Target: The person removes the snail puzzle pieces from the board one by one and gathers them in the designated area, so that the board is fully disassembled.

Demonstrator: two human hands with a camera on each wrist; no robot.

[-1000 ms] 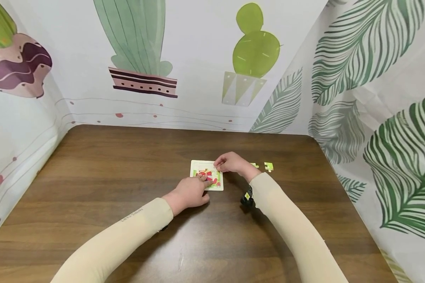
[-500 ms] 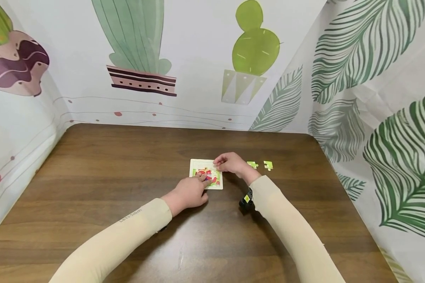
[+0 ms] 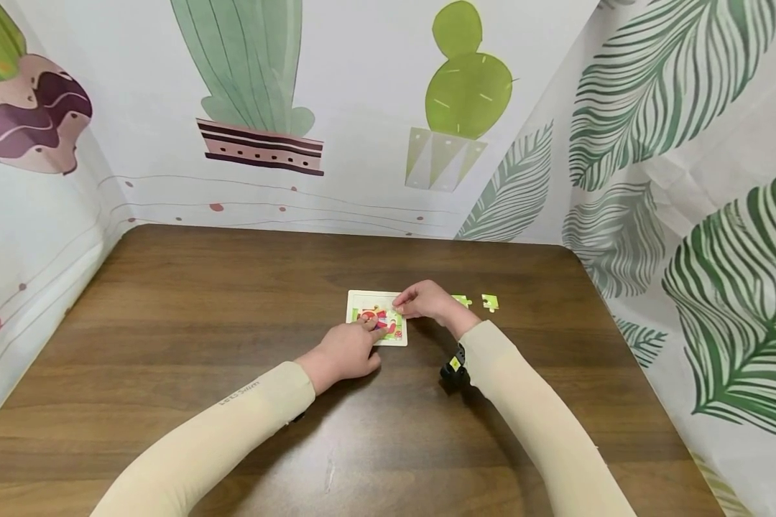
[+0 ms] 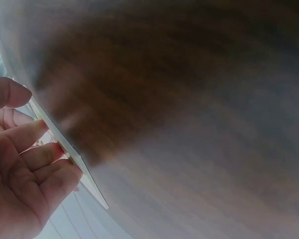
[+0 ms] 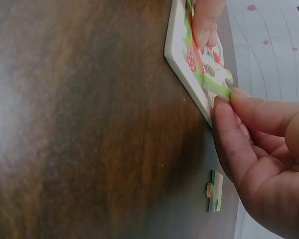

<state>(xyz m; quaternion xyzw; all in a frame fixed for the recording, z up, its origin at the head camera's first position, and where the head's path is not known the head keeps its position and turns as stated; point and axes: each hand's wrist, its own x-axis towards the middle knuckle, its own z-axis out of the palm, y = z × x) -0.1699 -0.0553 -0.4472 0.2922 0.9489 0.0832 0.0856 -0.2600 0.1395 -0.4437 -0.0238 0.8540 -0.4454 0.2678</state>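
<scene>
A white-framed jigsaw puzzle (image 3: 356, 296) with a red, green and white picture lies flat at the middle of the table. My left hand (image 3: 349, 350) rests its fingertips on the picture from the near left; in the left wrist view those fingers (image 4: 42, 159) lie over the board's edge. Above the puzzle's right side, my right hand (image 3: 427, 300) pinches a jigsaw piece (image 5: 218, 79) between thumb and fingertips. That piece shows a white animal face and a green edge. It sits tilted over the frame; whether its far edge touches the board is hard to tell.
Two loose green jigsaw pieces lie right of the puzzle: one (image 3: 461, 300) partly behind my right wrist, the other (image 3: 490, 302) farther right. A black wrist camera (image 3: 453, 372) hangs under my right forearm. Patterned cloth (image 3: 362, 194) borders the brown table (image 3: 200, 301).
My right hand has shifted very slightly to the right, still pinching the jigsaw piece. The left hand and the puzzle stay in place.
</scene>
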